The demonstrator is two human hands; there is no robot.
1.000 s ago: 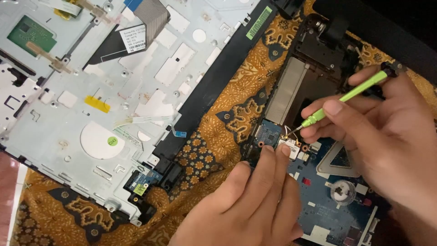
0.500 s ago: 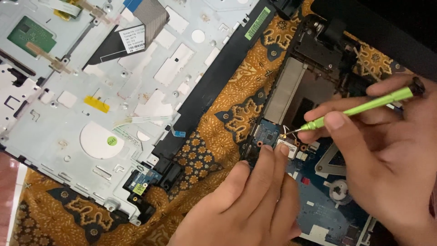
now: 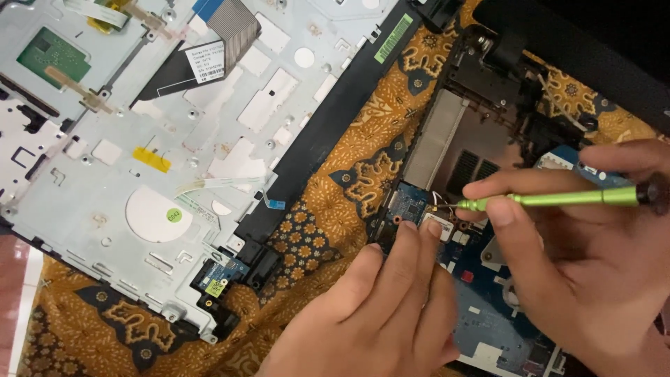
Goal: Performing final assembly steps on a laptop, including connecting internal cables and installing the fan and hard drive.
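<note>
Head view: right hand (image 3: 593, 279) grip clamped on green screwdriver (image 3: 551, 200), tip at small card (image 3: 441, 225) under left hand (image 3: 377, 314) fingertips.

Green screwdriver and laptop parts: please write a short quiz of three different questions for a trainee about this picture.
1. True or false: the right hand holds the green screwdriver nearly level, with its tip pointing left.
2. Multiple choice: where do the left hand fingertips rest? A) on the metal keyboard frame; B) on the blue circuit board, beside the screwdriver tip; C) on the patterned orange cloth only.
3. Fill in: the flat grey ribbon cable lies at the ______ of the picture, on the metal frame.

Key: 1 true; 2 B; 3 top.
</note>
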